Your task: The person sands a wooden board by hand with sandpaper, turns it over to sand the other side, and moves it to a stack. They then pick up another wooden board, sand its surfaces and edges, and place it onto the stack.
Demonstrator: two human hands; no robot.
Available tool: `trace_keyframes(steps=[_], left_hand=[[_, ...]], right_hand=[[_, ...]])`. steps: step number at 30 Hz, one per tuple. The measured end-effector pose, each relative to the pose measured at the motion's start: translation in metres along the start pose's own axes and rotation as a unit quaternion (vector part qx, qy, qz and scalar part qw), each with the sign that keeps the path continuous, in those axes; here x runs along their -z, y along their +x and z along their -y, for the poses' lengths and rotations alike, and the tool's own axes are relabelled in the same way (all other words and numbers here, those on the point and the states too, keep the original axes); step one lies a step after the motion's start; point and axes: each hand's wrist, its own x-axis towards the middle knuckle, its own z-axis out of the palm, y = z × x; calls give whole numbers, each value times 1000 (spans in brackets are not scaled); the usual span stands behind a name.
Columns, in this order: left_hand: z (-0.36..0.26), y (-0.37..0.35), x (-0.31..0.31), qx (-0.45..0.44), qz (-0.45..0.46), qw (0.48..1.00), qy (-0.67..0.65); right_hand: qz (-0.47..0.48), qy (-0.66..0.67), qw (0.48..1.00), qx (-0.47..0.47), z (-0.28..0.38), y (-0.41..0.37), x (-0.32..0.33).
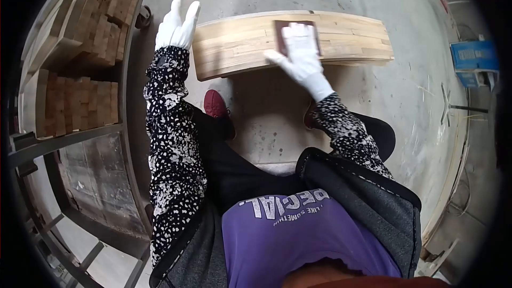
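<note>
A long pale board of joined wood strips (240,40) lies crosswise in front of me. My right hand (301,50), in a white glove, presses a dark reddish-brown flat pad (279,36) onto the board's top, right of its middle; the thumb points left, away from the other fingers. My left hand (177,28), also in a white glove, is raised by the board's left end with its fingers stretched out and apart. Nothing shows in it. Whether it touches the board's end is not clear.
On the left a metal rack (125,74) holds stacked wood pieces (80,104), with a caster near its top. A blue box (474,58) stands at the far right. My red shoe (215,104) is on the grey floor (416,90) below the board.
</note>
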Motion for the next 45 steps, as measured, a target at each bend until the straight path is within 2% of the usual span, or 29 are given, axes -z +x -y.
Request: trace_keyframes(steps=[2,6,9,12,13,16,18,19,20,21,23,25,29,31,33,35,36,38,39,40,41,43,45], left_hand=[[-2,-4,11,-3,-23,1000,12],[8,-10,17,-11,-47,999,15],[11,-12,20,-10,-54,998,17],[6,-12,19,-8,-50,998,25],[2,-11,19,-4,-32,999,16],[8,-12,19,15,-22,1000,11],[11,-13,19,30,-24,999,25],[10,-15,25,44,-12,999,26],[17,-16,31,54,-19,998,31],[21,-17,34,55,-17,998,33],[18,-16,30,45,-7,999,29],[26,-16,28,36,-12,999,35],[51,-17,7,3,5,998,59],[56,-23,-1,1,61,996,60],[79,-28,-24,32,121,992,25],[56,-47,-18,85,191,977,47],[65,-50,-26,99,224,969,36],[61,-56,-28,104,255,961,32],[40,-66,-24,167,285,943,-34],[28,-69,-21,231,311,917,-98],[31,-66,-24,227,311,918,-92],[55,-62,-40,240,300,907,-172],[51,-63,-42,245,294,899,-215]], right_hand=[[33,-49,991,-117,-55,-12,4],[0,-93,985,-146,-31,-20,-4],[-6,43,999,-1,61,-5,-3],[8,168,975,147,147,13,-15],[4,173,973,150,146,19,-19],[31,66,966,249,156,60,-39],[64,164,973,152,116,77,-23],[-1,108,987,117,85,78,-33],[66,79,992,77,53,86,-13],[-2,32,997,70,11,79,-20],[-52,-97,994,13,-76,58,-23],[5,-155,983,-94,-140,37,8],[40,-231,946,-223,-248,-25,34],[24,-209,956,-204,-267,-40,44],[81,-199,937,-275,-273,-42,48],[47,-185,947,-257,-292,-51,36],[45,-185,943,-274,-292,-53,38],[27,-71,905,-418,-289,-50,47],[18,-12,876,-481,-291,-50,51],[14,-7,873,-487,-294,-51,52],[19,18,865,-501,-297,-51,53],[30,63,850,-522,-300,-55,56],[41,55,846,-528,-302,-58,63]])
